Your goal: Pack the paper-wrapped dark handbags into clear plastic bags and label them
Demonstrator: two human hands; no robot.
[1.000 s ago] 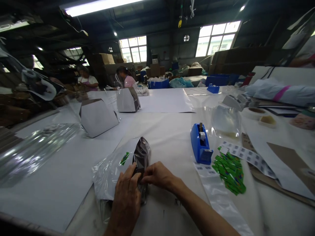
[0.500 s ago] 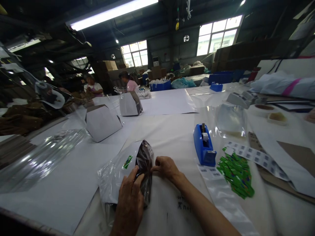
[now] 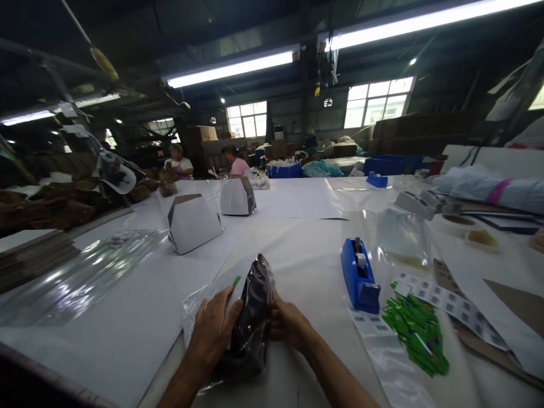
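A dark item wrapped in a clear plastic bag (image 3: 253, 311) stands in front of me on the white table (image 3: 297, 249). My left hand (image 3: 212, 328) grips its left side, fingers curled round the plastic. Pressed against its right side, my right hand (image 3: 289, 323) holds the bag too. A small green sticker (image 3: 236, 281) shows on the plastic just above my left hand.
A blue tape dispenser (image 3: 360, 276) stands to the right, with a heap of green stickers (image 3: 419, 331) and a strip of barcode labels (image 3: 446, 300) beside it. Two folded white cards (image 3: 193, 222) stand further back. Clear bags (image 3: 80, 277) lie at the left. Two people (image 3: 181, 167) sit far off.
Both hands have shifted from pinching the bag's edge to gripping its two sides, and the bag stands more upright. The camera has tilted up.
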